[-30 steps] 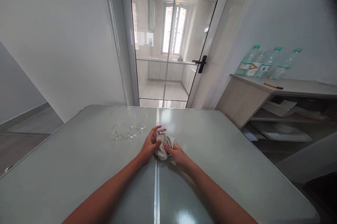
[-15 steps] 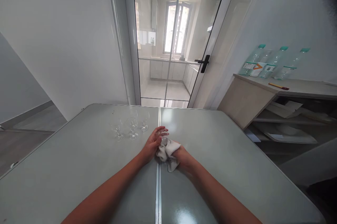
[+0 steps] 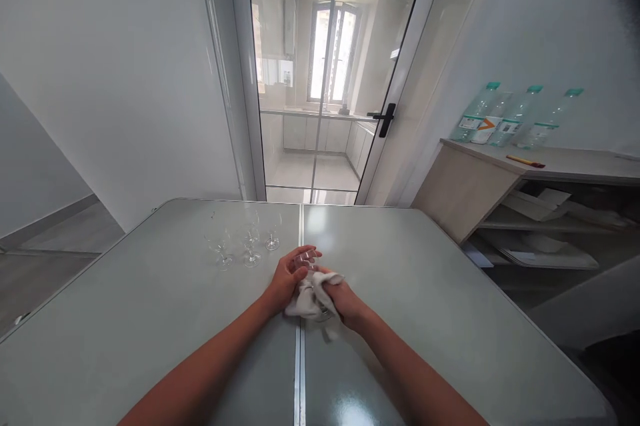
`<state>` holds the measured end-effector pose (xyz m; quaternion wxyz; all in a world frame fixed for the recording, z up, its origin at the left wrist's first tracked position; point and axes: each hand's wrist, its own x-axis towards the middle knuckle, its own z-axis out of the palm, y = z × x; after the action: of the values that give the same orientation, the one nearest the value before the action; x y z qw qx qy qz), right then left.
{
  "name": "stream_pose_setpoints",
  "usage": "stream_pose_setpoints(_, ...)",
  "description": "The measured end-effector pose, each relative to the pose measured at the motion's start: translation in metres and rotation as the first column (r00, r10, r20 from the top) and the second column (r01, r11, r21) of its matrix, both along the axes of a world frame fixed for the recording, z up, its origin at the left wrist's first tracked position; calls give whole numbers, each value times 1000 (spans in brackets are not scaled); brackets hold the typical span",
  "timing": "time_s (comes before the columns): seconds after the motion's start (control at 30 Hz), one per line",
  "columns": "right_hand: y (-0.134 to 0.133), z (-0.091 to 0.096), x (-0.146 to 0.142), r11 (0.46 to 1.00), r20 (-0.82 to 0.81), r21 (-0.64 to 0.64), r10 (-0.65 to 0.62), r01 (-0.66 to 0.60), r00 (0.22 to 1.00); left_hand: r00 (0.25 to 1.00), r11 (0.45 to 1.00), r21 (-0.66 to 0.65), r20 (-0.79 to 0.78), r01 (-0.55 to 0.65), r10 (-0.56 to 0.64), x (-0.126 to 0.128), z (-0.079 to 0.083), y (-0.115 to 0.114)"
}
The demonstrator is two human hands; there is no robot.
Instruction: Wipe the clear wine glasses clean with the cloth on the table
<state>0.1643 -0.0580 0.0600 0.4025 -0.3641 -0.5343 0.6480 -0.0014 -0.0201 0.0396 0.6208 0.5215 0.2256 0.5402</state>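
Note:
Over the seam of the grey table, my left hand (image 3: 286, 277) is closed around the bowl of a clear wine glass (image 3: 306, 258). My right hand (image 3: 345, 299) grips a crumpled white cloth (image 3: 307, 299), which is wrapped about the lower part of the same glass. The cloth hides most of the stem, and a bit of the base seems to show beneath it. To the left of my hands, several clear stemmed glasses (image 3: 251, 256) stand upright in a loose group.
The grey table (image 3: 200, 333) has a metal strip down its middle. Beyond its far edge is a glass door (image 3: 315, 146) with a black handle (image 3: 386, 121). At right, a shelf unit (image 3: 480, 179) carries several plastic bottles (image 3: 517, 123) and a yellow-handled brush (image 3: 525, 161).
The cloth has shifted lower on the glass and spread toward the left. More of the bowl shows in my left hand. The view has moved slightly.

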Motion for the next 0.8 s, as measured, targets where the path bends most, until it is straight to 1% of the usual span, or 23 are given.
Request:
stream_pose_setpoints(0.03, 1, -2, 2, 995, -61, -95, 16, -21, 998, 1000, 1000, -18, 28, 6, -6, 0, 1, -1)
stream_pose_setpoints(0.07, 3, -3, 4, 987, -94, -157, 29, -43, 995, 999, 1000, -28, 45, 2, -1, -1, 2, -1)
stream_pose_setpoints(0.1, 4, -3, 6, 982, -95, -178, 44, -61, 995, 999, 999, -29, 51, -13, 15, -1, 2, -1)
stream_pose_setpoints(0.13, 6, -3, 9, 986, -61, -150, 66, -74, 996, 998, 999, -26, 46, -36, 38, -1, 2, -1)
stream_pose_setpoints(0.17, 7, -3, 11, 995, 9, -73, 75, -74, 997, 997, 998, -20, 35, -66, 67, -1, 3, 0)
stream_pose_setpoints(0.2, 7, -2, 12, 997, 116, 42, 58, -63, 992, 995, 995, -14, 23, -101, 101, 0, 3, 1)
stream_pose_setpoints(0.23, 7, -2, 13, 983, 246, 176, 0, -45, 969, 991, 991, -10, 11, -135, 135, 0, 2, 2)
stream_pose_setpoints(0.27, 7, -2, 14, 951, 376, 309, -95, -28, 922, 986, 986, -8, 3, -166, 166, 0, 2, 3)
stream_pose_setpoints(0.3, 7, -2, 14, 907, 484, 421, -207, -19, 850, 982, 982, -11, -1, -189, 189, 0, 2, 4)
stream_pose_setpoints(0.33, 7, -1, 13, 863, 555, 504, -312, -13, 771, 979, 979, -18, 3, -205, 205, -1, 2, 5)
stream_pose_setpoints(0.37, 8, -1, 13, 828, 586, 560, -392, -5, 710, 976, 976, -27, 12, -216, 216, -1, 2, 5)
stream_pose_setpoints(0.4, 9, 0, 14, 807, 585, 591, -437, 10, 683, 975, 975, -37, 25, -219, 220, -1, 2, 6)
stream_pose_setpoints(0.43, 10, 1, 15, 798, 559, 602, -453, 36, 694, 975, 975, -46, 42, -217, 219, -2, 2, 7)
stream_pose_setpoints(0.47, 11, 4, 17, 802, 523, 595, -442, 60, 729, 975, 976, -53, 59, -209, 212, -2, 2, 7)
stream_pose_setpoints(0.53, 14, 9, 23, 839, 462, 540, -361, 66, 810, 977, 980, -58, 89, -190, 194, -2, 2, 7)
stream_pose_setpoints(0.6, 16, 15, 29, 888, 439, 460, -235, 8, 867, 979, 984, -46, 108, -171, 175, -1, 2, 7)
stream_pose_setpoints(0.67, 15, 19, 34, 932, 429, 352, -79, -85, 900, 984, 991, -22, 119, -129, 131, -1, 2, 5)
stream_pose_setpoints(0.7, 13, 20, 35, 955, 405, 267, 14, -133, 914, 988, 996, -13, 124, -86, 87, -1, 2, 4)
stream_pose_setpoints(0.73, 11, 20, 35, 971, 360, 156, 116, -182, 926, 991, 1000, -11, 131, -27, 28, -2, 3, 3)
stream_pose_setpoints(0.77, 8, 20, 35, 973, 286, 26, 212, -229, 935, 989, 999, -13, 145, 38, -36, -3, 3, 1)
stream_pose_setpoints(0.8, 6, 20, 34, 957, 185, -105, 285, -270, 940, 982, 995, -18, 167, 98, -93, -4, 3, 0)
